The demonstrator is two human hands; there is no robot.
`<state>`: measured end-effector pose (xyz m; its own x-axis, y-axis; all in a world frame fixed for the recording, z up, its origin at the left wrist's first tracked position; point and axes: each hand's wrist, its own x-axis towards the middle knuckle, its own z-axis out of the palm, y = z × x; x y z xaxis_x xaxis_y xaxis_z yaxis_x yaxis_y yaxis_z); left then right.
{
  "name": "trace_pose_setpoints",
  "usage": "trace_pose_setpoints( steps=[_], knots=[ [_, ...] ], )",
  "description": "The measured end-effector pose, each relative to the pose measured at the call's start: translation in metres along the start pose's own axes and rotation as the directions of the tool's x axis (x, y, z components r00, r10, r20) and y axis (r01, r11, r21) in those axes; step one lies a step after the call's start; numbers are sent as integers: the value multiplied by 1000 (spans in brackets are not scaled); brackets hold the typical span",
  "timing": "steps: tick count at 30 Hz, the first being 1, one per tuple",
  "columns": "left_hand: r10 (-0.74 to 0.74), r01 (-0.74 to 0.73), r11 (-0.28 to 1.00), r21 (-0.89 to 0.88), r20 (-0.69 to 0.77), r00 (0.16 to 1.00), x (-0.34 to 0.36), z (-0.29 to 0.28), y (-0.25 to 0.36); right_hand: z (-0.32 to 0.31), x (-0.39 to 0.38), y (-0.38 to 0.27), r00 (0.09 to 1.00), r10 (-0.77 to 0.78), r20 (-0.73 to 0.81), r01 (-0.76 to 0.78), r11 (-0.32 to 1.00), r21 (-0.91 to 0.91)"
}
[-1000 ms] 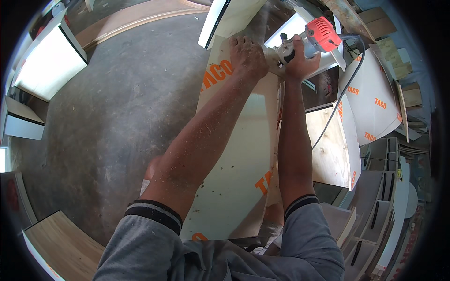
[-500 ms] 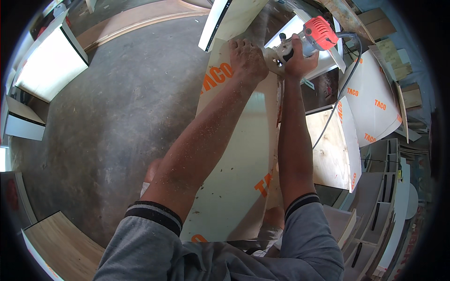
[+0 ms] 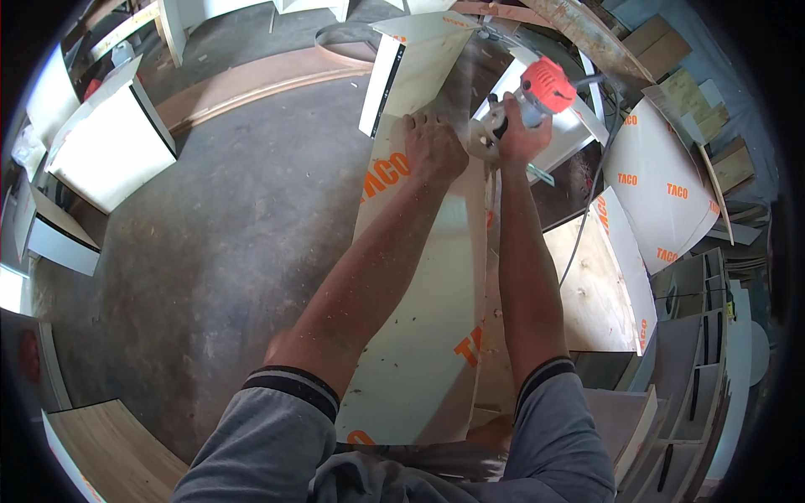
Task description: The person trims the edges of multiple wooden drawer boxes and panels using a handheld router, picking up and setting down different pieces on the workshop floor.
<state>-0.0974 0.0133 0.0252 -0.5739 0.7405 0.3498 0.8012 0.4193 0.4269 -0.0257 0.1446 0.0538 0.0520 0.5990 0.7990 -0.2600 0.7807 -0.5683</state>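
A long, pale laminated wood panel (image 3: 411, 352) with orange print stretches away from my body. My left hand (image 3: 436, 152) lies on its far part, palm down with the fingers spread. Just to the right, my right hand (image 3: 521, 141) grips a router (image 3: 547, 85) with a red motor housing and a grey body. The router is tilted, its base against the panel's right edge near the far end. Its bit is hidden. Small chips and dust lie on the panel and on my left forearm.
An upright white panel (image 3: 419, 75) with a dark edge stands at the far end. The router's grey cable (image 3: 597, 172) hangs down on the right, near a plywood box (image 3: 591, 285). Curved printed sheets (image 3: 658, 184) lean beyond it. White cabinets (image 3: 109, 151) stand left on the concrete floor (image 3: 218, 243).
The view has shifted, so most things sit lower in the picture. The router and my right hand have moved slightly left and away along the panel's edge. My left hand stays on the panel.
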Motion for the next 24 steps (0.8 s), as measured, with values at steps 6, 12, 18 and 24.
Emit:
trace_pose_setpoints(
  steps=[6,12,18,24],
  knots=[
    [-5,-2,999,-51,-139,990,2,16,-1,-90,-21,-61,992,-93,-84,90,995,-41],
    [-90,63,994,-86,-357,930,6,13,-4,-192,-70,-155,997,-35,-69,28,994,-104],
    [-447,399,893,-210,-293,845,-31,-23,-20,-270,-132,-202,984,74,-163,-100,981,-163],
    [-332,592,510,-624,492,805,-113,-66,-84,-322,-151,-190,952,153,-264,-214,951,-222]
  ],
)
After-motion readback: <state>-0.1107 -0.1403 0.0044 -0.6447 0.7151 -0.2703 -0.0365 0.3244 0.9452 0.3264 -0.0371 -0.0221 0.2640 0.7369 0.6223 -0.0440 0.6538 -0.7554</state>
